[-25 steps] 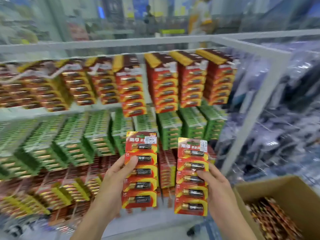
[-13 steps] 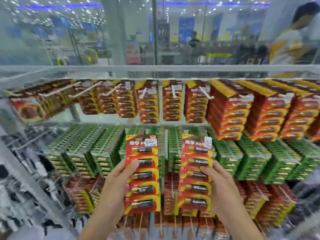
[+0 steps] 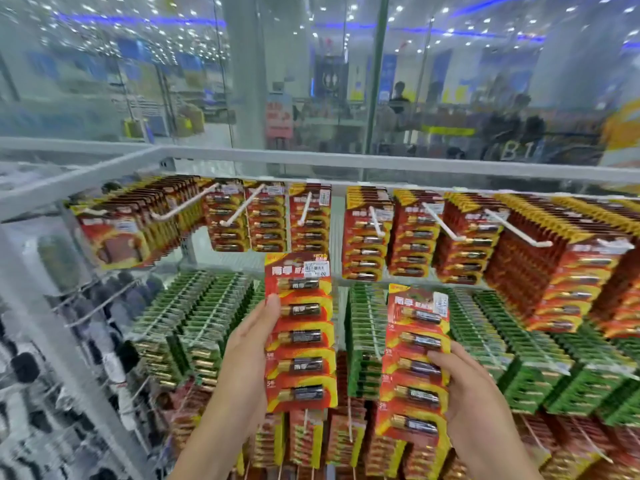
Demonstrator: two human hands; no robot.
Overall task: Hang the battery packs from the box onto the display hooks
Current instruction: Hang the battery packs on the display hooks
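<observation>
My left hand [image 3: 247, 355] grips a tall red and yellow battery pack [image 3: 300, 332] by its left edge, held upright just below the top row of white display hooks [image 3: 306, 210]. My right hand [image 3: 465, 396] grips a second, similar battery pack [image 3: 414, 365] by its right edge, lower and to the right of the first. Each pack shows several batteries stacked in a column and a white price sticker at the top. The hooks above carry matching red packs [image 3: 366, 233]. The box is out of view.
A white metal rack frame [image 3: 311, 161] runs across the top. Green battery packs [image 3: 194, 317] fill the middle row and more red packs [image 3: 308, 438] hang below. Bare wire hooks [image 3: 93, 306] stick out at the left. Glass and a store interior with people lie behind.
The view has swung left and up, so the box has left the frame. My left hand has raised its pack toward the top row. The right pack sits lower than the left one now.
</observation>
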